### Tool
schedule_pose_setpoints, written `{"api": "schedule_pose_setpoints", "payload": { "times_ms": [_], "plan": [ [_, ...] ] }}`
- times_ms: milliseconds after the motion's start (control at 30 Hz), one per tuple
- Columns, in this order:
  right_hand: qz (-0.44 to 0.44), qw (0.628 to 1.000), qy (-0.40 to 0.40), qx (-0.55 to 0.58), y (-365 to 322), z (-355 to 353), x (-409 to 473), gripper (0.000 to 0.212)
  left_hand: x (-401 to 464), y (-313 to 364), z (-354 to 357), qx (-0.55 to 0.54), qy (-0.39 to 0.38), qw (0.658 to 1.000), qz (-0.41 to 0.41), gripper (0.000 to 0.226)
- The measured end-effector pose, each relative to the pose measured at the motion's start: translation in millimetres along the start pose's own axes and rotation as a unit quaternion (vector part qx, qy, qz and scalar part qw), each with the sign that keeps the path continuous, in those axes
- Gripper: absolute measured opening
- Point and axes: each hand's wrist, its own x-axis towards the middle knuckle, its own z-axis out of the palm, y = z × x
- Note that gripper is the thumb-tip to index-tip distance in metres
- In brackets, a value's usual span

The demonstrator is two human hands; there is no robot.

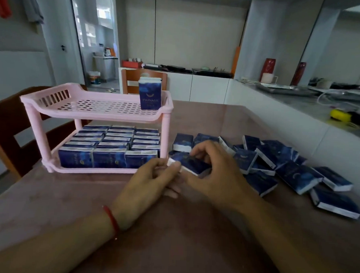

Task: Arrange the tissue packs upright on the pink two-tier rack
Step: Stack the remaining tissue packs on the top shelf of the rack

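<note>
The pink two-tier rack [51, 106] stands on the brown table, left of centre. Its lower tier is filled with several dark blue tissue packs [109, 157] standing upright in rows. One pack [149, 96] stands upright at the right end of the upper tier. Right of the rack lies a loose pile of tissue packs [294, 173]. Both hands hold one blue pack [192, 164] just right of the rack's front corner. My left hand [149, 180] pinches its white end. My right hand [212, 175] curls over its top.
Wooden chairs stand behind the table at the left [6, 125] and behind the rack [144, 80]. A white counter [301, 105] with trays, cables and a yellow object runs along the right. The table [170, 229] extends toward me.
</note>
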Motion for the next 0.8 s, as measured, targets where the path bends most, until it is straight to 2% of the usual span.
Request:
{"api": "schedule_pose_setpoints", "payload": {
  "times_ms": [67, 100, 167, 200, 233, 300, 400, 467, 533, 600, 700, 733, 800],
  "plan": [
    [-0.010, 0.996, -0.083, -0.017, -10, 0, -3, 0.046, -2, -1, -5, -0.075, -0.010, 0.996, -0.036, 0.037],
    [-0.005, 0.995, -0.097, -0.012, -12, -2, -4, 0.042, -4, -1, -6, -0.085, -0.010, 0.996, -0.036, 0.034],
    [0.040, 0.999, -0.031, -0.013, -11, -16, 0, 0.034, -5, -2, -9, -0.076, -0.016, 0.997, -0.015, 0.030],
    [0.076, 0.994, 0.012, -0.076, -7, -30, 3, 0.034, -5, -2, -9, -0.065, -0.018, 0.998, -0.002, 0.028],
    [0.122, 0.975, 0.024, -0.182, 1, -46, 5, 0.034, -7, 0, -9, -0.053, -0.025, 0.998, 0.011, 0.028],
    [0.227, 0.904, -0.046, -0.360, 19, -74, 0, 0.033, -9, 1, -10, -0.029, -0.049, 0.998, 0.040, 0.030],
    [0.339, 0.828, -0.194, -0.403, 33, -89, -12, 0.039, -12, 2, -14, 0.020, -0.082, 0.993, 0.080, 0.032],
    [0.359, 0.811, -0.242, -0.394, 31, -89, -15, 0.043, -14, 3, -15, 0.017, -0.092, 0.993, 0.076, 0.034],
    [0.351, 0.820, -0.243, -0.380, 21, -91, -17, 0.051, -14, 4, -16, 0.037, -0.076, 0.993, 0.078, 0.037],
    [0.308, 0.863, -0.213, -0.339, 3, -97, -23, 0.066, -13, 4, -18, 0.042, -0.067, 0.994, 0.075, 0.037],
    [0.168, 0.960, -0.157, -0.161, -39, -90, -32, 0.072, -10, 3, -20, 0.021, -0.067, 0.996, 0.061, 0.034],
    [0.127, 0.975, -0.150, -0.101, -51, -83, -33, 0.074, -10, 3, -20, 0.013, -0.072, 0.995, 0.066, 0.031],
    [0.067, 0.984, -0.149, -0.067, -63, -65, -32, 0.081, -12, 3, -17, 0.000, -0.081, 0.994, 0.079, 0.026]
  ]
}}
